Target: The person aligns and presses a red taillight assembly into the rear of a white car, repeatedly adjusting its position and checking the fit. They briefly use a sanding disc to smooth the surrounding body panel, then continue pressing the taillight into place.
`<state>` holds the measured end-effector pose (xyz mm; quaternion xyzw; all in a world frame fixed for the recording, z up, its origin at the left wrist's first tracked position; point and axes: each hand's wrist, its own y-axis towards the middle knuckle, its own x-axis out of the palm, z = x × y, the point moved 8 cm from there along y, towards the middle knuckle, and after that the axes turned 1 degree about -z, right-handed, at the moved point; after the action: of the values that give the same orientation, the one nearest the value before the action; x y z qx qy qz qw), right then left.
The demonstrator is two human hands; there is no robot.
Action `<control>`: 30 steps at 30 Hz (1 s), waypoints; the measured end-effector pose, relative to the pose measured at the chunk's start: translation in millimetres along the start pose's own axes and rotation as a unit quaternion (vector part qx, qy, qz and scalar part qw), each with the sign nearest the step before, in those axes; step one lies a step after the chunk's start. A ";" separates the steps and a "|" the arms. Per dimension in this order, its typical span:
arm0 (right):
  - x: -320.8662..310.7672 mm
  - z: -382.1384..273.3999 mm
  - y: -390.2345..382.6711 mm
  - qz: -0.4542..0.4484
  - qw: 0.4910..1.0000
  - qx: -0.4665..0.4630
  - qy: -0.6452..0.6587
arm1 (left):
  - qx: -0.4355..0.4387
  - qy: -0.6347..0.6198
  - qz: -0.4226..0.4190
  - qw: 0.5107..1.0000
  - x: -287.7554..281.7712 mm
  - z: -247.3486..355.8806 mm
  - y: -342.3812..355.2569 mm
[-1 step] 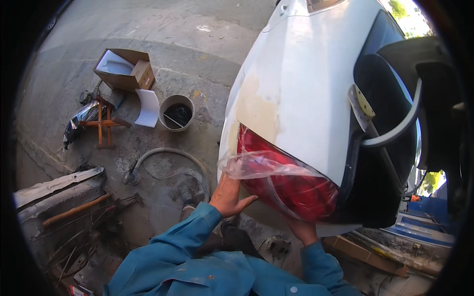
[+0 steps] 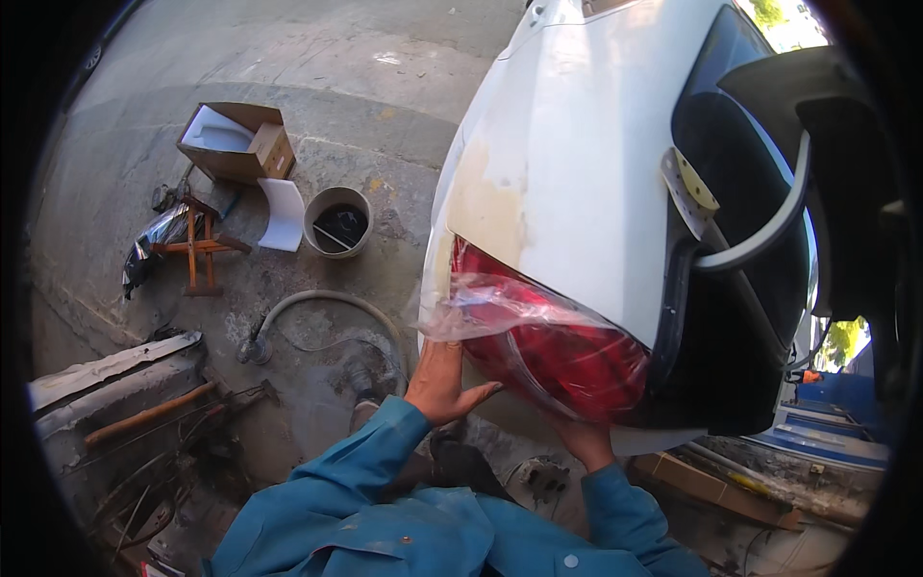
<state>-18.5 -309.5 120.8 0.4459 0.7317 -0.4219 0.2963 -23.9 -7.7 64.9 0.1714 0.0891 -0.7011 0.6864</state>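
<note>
A red tail light [image 2: 567,361], loosely covered in clear plastic film [image 2: 500,306], sits at the rear corner of a white car [image 2: 567,144]. My left hand [image 2: 442,382] is at the light's left end, fingers stretched upward against the film and thumb spread out to the right. Fingertips there are partly hidden by the film. At the lower edge of the light is my right hand [image 2: 585,440]; its fingers go out of sight beneath the light, so their grip does not show. A beige patch [image 2: 487,207] marks the bodywork above the light.
On the floor to the left are an open cardboard box [image 2: 240,144], a bucket [image 2: 337,222] with dark contents, a wooden folding stool [image 2: 200,247] and a curved hose [image 2: 327,294]. Metal scrap [image 2: 115,375] lies near left. The raised trunk lid [image 2: 827,96] is at right.
The film over the tail light has sunk closer to its surface. The car and light sit slightly farther left and up in view. Both hands keep nearly the same places.
</note>
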 end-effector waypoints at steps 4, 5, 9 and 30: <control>8.0 0.4 -0.6 0.040 0.994 -0.067 -0.079 | 0.045 0.112 0.106 0.987 30.0 84.5 -19.3; 9.5 4.9 -1.4 0.032 0.992 -0.068 -0.104 | 0.049 0.110 0.119 0.986 41.8 104.0 -18.8; 26.1 21.9 4.6 0.013 0.996 -0.008 -0.084 | 0.021 0.158 0.160 0.974 67.9 137.6 -16.5; 29.2 198.8 -62.2 0.071 0.920 0.028 0.384 | -0.067 0.244 0.163 0.954 79.8 174.2 -12.2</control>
<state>-75.7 -488.4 25.9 0.6327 0.7436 -0.2160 0.0091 -56.4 -144.3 195.9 0.3028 0.2716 -0.5089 0.7587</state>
